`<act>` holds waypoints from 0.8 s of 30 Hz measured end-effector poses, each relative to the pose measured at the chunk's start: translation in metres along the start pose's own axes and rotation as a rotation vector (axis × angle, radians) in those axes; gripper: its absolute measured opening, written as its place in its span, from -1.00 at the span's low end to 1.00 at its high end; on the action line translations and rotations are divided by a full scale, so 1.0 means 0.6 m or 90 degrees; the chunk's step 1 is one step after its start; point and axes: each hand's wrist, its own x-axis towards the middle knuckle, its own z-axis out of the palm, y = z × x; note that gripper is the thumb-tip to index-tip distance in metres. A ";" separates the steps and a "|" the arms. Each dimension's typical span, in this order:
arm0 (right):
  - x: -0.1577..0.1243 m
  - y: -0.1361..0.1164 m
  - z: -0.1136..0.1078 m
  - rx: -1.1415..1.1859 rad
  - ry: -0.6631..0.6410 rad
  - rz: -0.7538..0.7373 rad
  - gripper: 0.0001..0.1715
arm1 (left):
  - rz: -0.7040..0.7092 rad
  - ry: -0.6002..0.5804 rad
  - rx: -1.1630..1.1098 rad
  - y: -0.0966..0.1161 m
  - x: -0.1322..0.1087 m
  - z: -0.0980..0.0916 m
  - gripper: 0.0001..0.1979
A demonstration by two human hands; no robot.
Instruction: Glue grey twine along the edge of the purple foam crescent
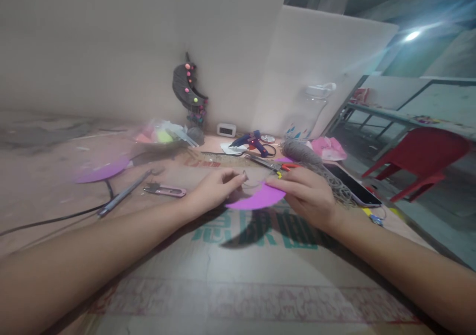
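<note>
A flat purple crescent [256, 199], seemingly paper or foam sheet, is held above the cardboard by my right hand [310, 194], which pinches its right end between thumb and fingers. At the crescent's left side is my left hand [213, 189], thumb and forefinger pressed together on what looks like a thin grey strand of yarn. The strand curves toward the crescent; its exact path is blurred. Beyond my right hand lie scissors [266, 163] and red-handled pliers [289, 166]. Loose grey yarn [340, 189] spreads beside that hand.
A pink thread snipper [164, 190], a grey pen-like tool [126, 194] and a purple piece [104, 170] lie left. Behind are a bowl [158, 139], clock [226, 129], glue gun [251, 141] and bottle [307, 112]. A phone [351, 184] lies right; a decorated grey moon [186, 88] hangs on the wall.
</note>
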 end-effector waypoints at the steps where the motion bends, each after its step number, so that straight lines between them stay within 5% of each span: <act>1: -0.001 0.000 -0.003 -0.026 -0.013 -0.050 -0.68 | -0.001 0.010 0.004 -0.001 0.000 0.001 -0.65; 9: -0.021 0.018 0.007 -0.078 -0.165 -0.172 -0.53 | -0.022 0.036 -0.031 -0.004 0.004 0.000 -0.72; 11: -0.021 0.018 0.019 -0.052 -0.131 -0.095 -0.45 | -0.025 0.027 -0.017 -0.005 0.004 -0.001 -0.74; 14: -0.010 0.008 0.036 0.092 -0.101 0.158 -0.37 | -0.015 -0.033 -0.020 -0.004 0.001 0.000 -0.75; 17: 0.003 -0.006 0.050 0.390 -0.196 0.365 -0.28 | 0.007 -0.097 -0.038 0.001 -0.006 0.001 -0.76; 20: 0.008 -0.013 0.059 0.628 -0.250 0.445 -0.23 | 0.012 -0.119 -0.022 0.007 -0.010 0.001 -0.75; 24: 0.010 -0.009 0.058 0.606 -0.271 0.547 -0.60 | -0.001 -0.119 -0.003 0.007 -0.011 0.002 -0.73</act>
